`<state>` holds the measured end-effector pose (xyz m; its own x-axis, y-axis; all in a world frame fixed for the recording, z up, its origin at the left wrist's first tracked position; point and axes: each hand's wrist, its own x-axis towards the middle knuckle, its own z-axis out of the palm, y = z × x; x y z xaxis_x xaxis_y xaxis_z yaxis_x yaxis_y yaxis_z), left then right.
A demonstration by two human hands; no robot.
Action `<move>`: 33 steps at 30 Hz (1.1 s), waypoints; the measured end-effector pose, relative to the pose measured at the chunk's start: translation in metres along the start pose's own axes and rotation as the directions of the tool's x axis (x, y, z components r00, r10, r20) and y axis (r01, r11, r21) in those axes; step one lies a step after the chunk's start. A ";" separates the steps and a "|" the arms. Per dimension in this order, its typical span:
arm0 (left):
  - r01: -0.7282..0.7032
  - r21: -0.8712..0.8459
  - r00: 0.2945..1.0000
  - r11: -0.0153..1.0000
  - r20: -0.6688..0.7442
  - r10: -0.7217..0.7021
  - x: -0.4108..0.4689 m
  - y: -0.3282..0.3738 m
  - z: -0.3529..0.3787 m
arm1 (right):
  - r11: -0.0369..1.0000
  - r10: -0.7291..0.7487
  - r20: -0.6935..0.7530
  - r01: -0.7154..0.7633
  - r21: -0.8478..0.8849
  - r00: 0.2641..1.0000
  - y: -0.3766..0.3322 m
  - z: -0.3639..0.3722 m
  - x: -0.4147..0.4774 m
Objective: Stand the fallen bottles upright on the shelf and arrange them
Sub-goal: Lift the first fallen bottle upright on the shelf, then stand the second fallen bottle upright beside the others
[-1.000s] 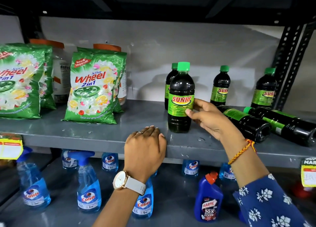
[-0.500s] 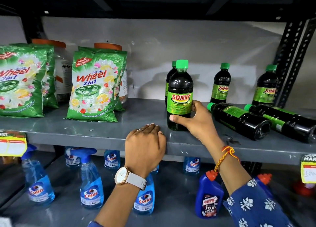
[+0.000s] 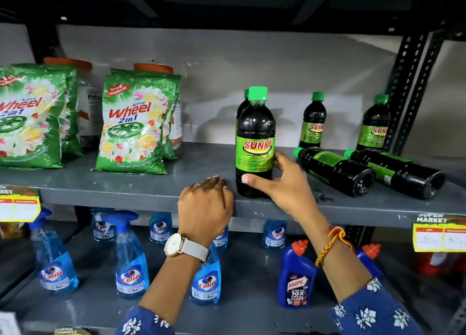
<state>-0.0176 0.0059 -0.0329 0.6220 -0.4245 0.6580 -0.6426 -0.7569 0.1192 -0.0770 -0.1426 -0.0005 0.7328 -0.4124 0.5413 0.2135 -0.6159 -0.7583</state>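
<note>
A dark Sunny bottle (image 3: 255, 135) with a green cap stands upright near the front of the grey shelf (image 3: 141, 188). My right hand (image 3: 282, 183) wraps its lower part, thumb in front and fingers behind. Another upright bottle (image 3: 242, 105) is mostly hidden right behind it. Two more stand at the back, one (image 3: 313, 120) in the middle and one (image 3: 375, 123) at the right. Two fallen bottles lie on their sides to the right, the nearer one (image 3: 335, 168) and the farther one (image 3: 396, 171), caps pointing left. My left hand (image 3: 205, 206) rests curled over the shelf's front edge.
Green Wheel detergent bags (image 3: 133, 125) and orange-lidded jars (image 3: 88, 102) fill the shelf's left half. A black perforated upright (image 3: 408, 87) bounds the right end. On the lower shelf stand blue Colin spray bottles (image 3: 131, 261) and Harpic bottles (image 3: 296, 276). Yellow price tags (image 3: 440, 236) hang from the edge.
My right hand moved from touching the bottle's side with its fingertips to wrapping around its lower part. The bottle stayed upright in place, and the left hand kept still.
</note>
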 end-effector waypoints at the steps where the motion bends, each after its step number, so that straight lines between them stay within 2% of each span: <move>1: -0.004 -0.002 1.000 1.000 0.001 0.004 -0.001 0.001 -0.001 | 1.000 0.005 0.006 -0.005 -0.001 1.000 0.000 -0.001 -0.001; 8: -0.014 -0.060 1.000 0.998 0.000 0.014 -0.002 0.000 0.001 | 1.000 0.012 0.006 -0.012 -0.012 1.000 0.002 0.001 -0.006; 11: 0.080 -0.246 0.994 0.966 -0.047 -0.095 -0.002 0.003 0.004 | 1.000 0.024 0.004 -0.024 -0.013 1.000 0.003 0.003 -0.010; 12: 0.125 -0.361 0.982 0.924 -0.089 -0.168 -0.003 0.004 0.004 | 0.999 0.045 -0.001 -0.045 0.008 0.999 0.004 0.002 -0.012; 14: 0.166 -0.630 0.910 0.759 -0.198 -0.363 -0.006 0.010 -0.002 | 0.996 0.070 -0.047 -0.068 0.057 0.996 0.006 -0.006 -0.020; 15: 0.128 -0.717 0.856 0.685 -0.269 -0.441 -0.009 0.014 -0.006 | 0.997 0.059 -0.086 -0.055 0.057 0.994 0.005 -0.015 -0.022; 16: 0.065 -0.750 0.807 0.658 -0.348 -0.476 -0.011 0.022 -0.011 | 0.999 0.040 -0.137 -0.037 0.020 0.990 0.005 -0.029 -0.023; 17: -0.005 -0.743 0.783 0.669 -0.419 -0.460 -0.014 0.033 -0.015 | 0.998 0.001 -0.197 -0.013 -0.056 0.980 0.005 -0.046 -0.022; 18: -0.075 -0.718 0.788 0.692 -0.468 -0.400 -0.015 0.047 -0.019 | 0.985 -0.046 -0.258 0.001 -0.170 0.965 0.006 -0.064 -0.017; 20: -0.204 -0.653 0.862 0.730 -0.472 -0.182 -0.015 0.080 -0.023 | 0.937 -0.104 -0.330 -0.019 -0.348 0.938 0.008 -0.102 0.003; 22: -0.278 -0.521 0.924 0.807 -0.375 0.076 -0.008 0.111 -0.016 | 0.905 -0.034 -0.308 -0.101 -0.413 0.951 0.011 -0.131 0.030; 24: -0.251 -0.333 0.964 0.909 -0.166 0.206 0.005 0.134 0.001 | 0.829 0.139 -0.200 -0.225 -0.512 0.970 0.013 -0.143 0.055; 26: -0.158 -0.155 0.987 0.975 -0.006 0.159 0.013 0.141 0.017 | 0.742 0.280 -0.067 -0.261 -0.618 0.958 0.015 -0.140 0.069; 29: -0.109 -0.035 0.994 0.993 0.015 0.109 0.011 0.143 0.027 | 0.681 0.346 0.066 -0.202 -0.704 0.936 0.024 -0.127 0.079; 31: -0.103 -0.035 0.994 0.994 -0.030 0.101 0.009 0.143 0.031 | 0.624 0.364 0.048 -0.206 -0.754 0.930 0.031 -0.115 0.080; 33: -0.092 -0.037 0.994 0.995 -0.067 0.089 0.009 0.144 0.033 | 0.570 0.329 -0.029 -0.223 -0.791 0.944 0.036 -0.107 0.076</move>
<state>-0.0896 -0.1231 -0.0339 0.5312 -0.4562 0.7140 -0.7130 -0.6959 0.0858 -0.0827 -0.2676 0.0519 0.7434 -0.6113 0.2714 -0.5528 -0.7900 -0.2651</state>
